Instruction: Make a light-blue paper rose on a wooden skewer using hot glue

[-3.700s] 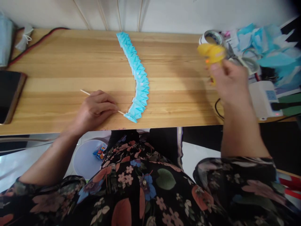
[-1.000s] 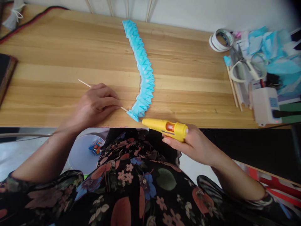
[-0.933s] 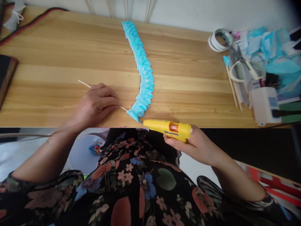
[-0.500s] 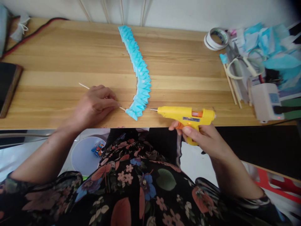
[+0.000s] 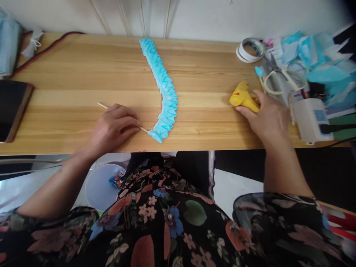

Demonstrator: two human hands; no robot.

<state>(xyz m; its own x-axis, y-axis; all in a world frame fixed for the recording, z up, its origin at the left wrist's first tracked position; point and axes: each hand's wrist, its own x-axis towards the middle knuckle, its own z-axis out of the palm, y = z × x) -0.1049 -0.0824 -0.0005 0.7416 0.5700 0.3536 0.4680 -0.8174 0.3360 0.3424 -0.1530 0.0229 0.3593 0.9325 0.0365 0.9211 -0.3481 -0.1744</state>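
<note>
My left hand (image 5: pixel 118 126) is closed on a thin wooden stick (image 5: pixel 143 129), its fingers pinching near the right end. That end meets the lower tip of a curved, zigzag-folded light-blue strip (image 5: pixel 167 97), which lies on the wooden table. On the right side of the table, my right hand (image 5: pixel 268 113) grips a yellow glue gun (image 5: pixel 244 99) by its handle. The gun's back end faces me and its nozzle is hidden from view.
Tape rolls (image 5: pixel 250 50), scissors (image 5: pixel 278 76), blue scraps (image 5: pixel 319 55) and a white plug box (image 5: pixel 314 120) crowd the right side. A phone (image 5: pixel 13 107) lies at the left. Thin sticks (image 5: pixel 143 18) lean on the wall. Below the table edge stands a bin (image 5: pixel 101 187).
My right hand has carried the glue gun up and right from the table's front edge, turning its nozzle away. My left hand stays at the stick.
</note>
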